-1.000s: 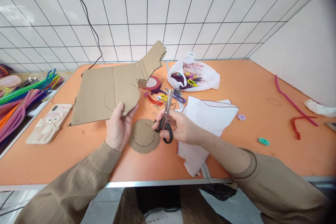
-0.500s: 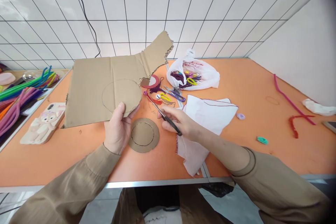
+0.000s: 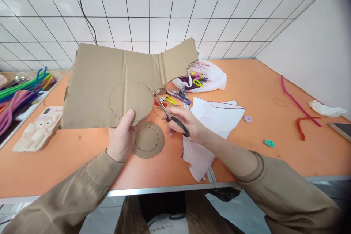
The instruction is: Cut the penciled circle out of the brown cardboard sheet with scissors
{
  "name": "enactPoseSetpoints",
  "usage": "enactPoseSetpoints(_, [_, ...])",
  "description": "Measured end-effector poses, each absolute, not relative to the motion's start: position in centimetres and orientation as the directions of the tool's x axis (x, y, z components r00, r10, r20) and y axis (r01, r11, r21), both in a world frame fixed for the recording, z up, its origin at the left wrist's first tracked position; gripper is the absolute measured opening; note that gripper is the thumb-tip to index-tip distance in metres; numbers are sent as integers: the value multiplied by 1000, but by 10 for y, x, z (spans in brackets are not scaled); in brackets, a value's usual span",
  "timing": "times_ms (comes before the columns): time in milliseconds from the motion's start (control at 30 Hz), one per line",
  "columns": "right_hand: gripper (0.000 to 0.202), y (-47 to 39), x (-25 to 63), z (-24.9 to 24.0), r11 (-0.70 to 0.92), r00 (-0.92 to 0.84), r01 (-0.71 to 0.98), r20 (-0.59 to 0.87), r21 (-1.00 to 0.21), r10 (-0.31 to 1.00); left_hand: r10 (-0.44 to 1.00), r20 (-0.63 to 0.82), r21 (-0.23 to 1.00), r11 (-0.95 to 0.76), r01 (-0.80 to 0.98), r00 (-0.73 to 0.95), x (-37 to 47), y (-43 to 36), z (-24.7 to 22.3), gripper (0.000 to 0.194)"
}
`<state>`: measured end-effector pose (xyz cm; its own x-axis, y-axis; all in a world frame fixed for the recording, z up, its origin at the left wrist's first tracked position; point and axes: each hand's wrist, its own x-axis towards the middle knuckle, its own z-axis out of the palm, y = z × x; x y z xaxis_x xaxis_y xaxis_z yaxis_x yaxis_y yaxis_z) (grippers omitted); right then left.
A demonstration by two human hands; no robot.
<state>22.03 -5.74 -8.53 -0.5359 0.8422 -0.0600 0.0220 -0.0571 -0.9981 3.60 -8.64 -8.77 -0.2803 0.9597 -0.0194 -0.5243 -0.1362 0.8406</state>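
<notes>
My left hand [image 3: 122, 137] grips the lower edge of a large piece of cardboard [image 3: 93, 80], thumb in front and fingers behind. A drawn circle outline shows on the cardboard, its right side partly cut along the line. In my right hand [image 3: 189, 124] is a pair of scissors with black handles [image 3: 179, 124]. Their blades are parted and meet the cardboard at the upper right of the circle. Below, on the table, lies a cut cardboard disc [image 3: 140, 150] with a smaller ring marked on it.
On the orange table [image 3: 246, 164] lie a white cloth [image 3: 216, 115], purple-handled snips [image 3: 182, 97] and a white plastic bag [image 3: 215, 76] of threads. A phone case [image 3: 38, 128] and pipe cleaners [image 3: 16, 108] are at left; a pink pipe cleaner [image 3: 296, 97] lies right.
The cardboard has swung slightly, its torn right end moving right. The scissors have opened and their blades now reach the cut edge beside the circle.
</notes>
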Motion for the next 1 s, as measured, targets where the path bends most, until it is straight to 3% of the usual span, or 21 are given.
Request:
enactPoseSetpoints(133, [30, -60, 223, -83, -85, -559, 15, -79, -996, 825, 950, 3, 839, -173, -515, -313, 27, -81, -87, 45])
enactPoseSetpoints(400, [39, -55, 221, -89, -130, -537, 25, -123, -991, 834, 960, -58, 835, -104, -540, -275, 31, -83, -89, 30])
enactPoseSetpoints(867, [54, -62, 219, -92, -216, -558, -108, -120, -970, 821, 953, -28, 845, -139, -517, -302, 36, -87, -90, 53])
enactPoseSetpoints(1000, [52, -63, 215, -95, -208, -549, -124, -107, -970, 829, 955, -36, 813, -143, -564, -294, 39, -88, -96, 48])
